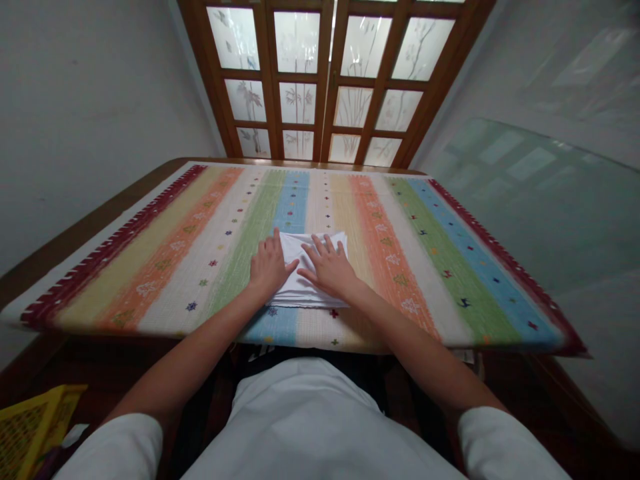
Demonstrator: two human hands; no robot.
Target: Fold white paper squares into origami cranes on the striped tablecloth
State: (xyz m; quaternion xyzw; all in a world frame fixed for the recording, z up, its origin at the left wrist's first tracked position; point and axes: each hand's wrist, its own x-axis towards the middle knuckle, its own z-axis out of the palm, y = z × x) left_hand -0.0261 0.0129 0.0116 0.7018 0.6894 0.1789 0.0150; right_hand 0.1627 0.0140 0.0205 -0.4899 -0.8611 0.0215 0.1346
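Note:
A folded white cloth (300, 248) lies in the middle of a striped, many-coloured table cover (400, 240). My left hand (267, 263) rests flat on the cloth's left part, fingers stretched out and close together. My right hand (327, 265) lies flat on its right part with fingers spread. Both palms press down on the cloth and hide much of it. Neither hand holds anything.
The cover lies on a wooden table (125, 193) below a wooden window with frosted panes (325, 80). White walls stand left and right. A yellow mesh basket (30, 427) sits low at the left, beside my white-clad lap.

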